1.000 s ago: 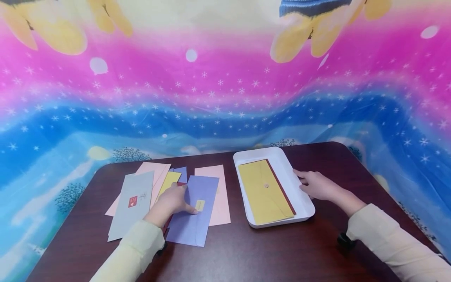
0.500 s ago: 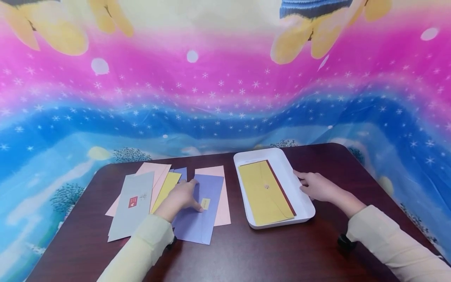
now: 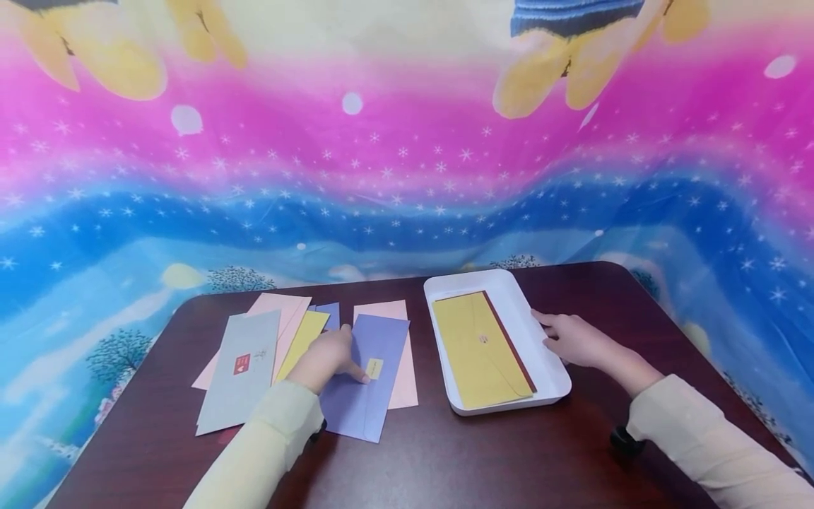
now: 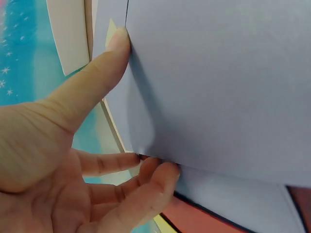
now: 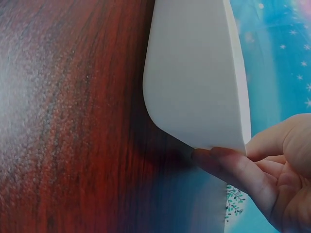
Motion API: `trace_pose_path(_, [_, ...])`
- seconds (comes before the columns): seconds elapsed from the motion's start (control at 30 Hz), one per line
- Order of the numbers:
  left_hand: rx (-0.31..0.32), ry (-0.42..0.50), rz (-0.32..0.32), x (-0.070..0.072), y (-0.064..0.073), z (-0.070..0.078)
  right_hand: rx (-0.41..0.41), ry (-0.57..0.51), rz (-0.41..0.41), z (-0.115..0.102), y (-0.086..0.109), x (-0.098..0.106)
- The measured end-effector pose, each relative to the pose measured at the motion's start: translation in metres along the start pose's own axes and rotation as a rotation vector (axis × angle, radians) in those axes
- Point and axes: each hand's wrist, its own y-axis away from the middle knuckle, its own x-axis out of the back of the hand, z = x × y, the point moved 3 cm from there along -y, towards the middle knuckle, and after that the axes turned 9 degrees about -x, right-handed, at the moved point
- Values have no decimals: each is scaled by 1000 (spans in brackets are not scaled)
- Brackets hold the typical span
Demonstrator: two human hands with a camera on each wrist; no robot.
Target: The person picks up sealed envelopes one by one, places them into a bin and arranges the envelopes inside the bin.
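A purple envelope point(image 3: 383, 339) with a small pale label lies left of the tray. My left hand point(image 3: 326, 355) pinches its left edge; in the left wrist view the thumb point(image 4: 92, 80) presses its face and the fingertips point(image 4: 165, 177) are at the edge. Beneath it, in that view, another purple envelope point(image 4: 238, 196) and a red one point(image 4: 199, 218) show. With its fingers at the right rim, my right hand point(image 3: 580, 339) grips the white tray point(image 3: 531, 346). Inside the tray a yellow envelope point(image 3: 470, 367) covers most of a dark red one point(image 3: 509, 336).
A grey envelope point(image 3: 244, 392) with a red stamp lies at the left, over a pink envelope point(image 3: 276, 304). Beside them is a yellow envelope point(image 3: 307, 336). Another pink envelope point(image 3: 405, 382) lies partly under the purple one. A patterned cloth point(image 3: 407, 177) hangs behind the dark table point(image 3: 458, 459).
My left hand has moved a little to the right along with the purple envelope, which now covers more of the pink one. The right hand stays at the tray's rim.
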Motion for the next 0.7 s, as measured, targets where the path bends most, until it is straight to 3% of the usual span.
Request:
trace_pose_path(0.53, [30, 73, -4, -4, -1, -10, 25, 14, 12, -1, 2, 0])
trace_pose_path(0.7, [27, 15, -25, -3, -2, -12, 32, 33, 21, -2, 1, 2])
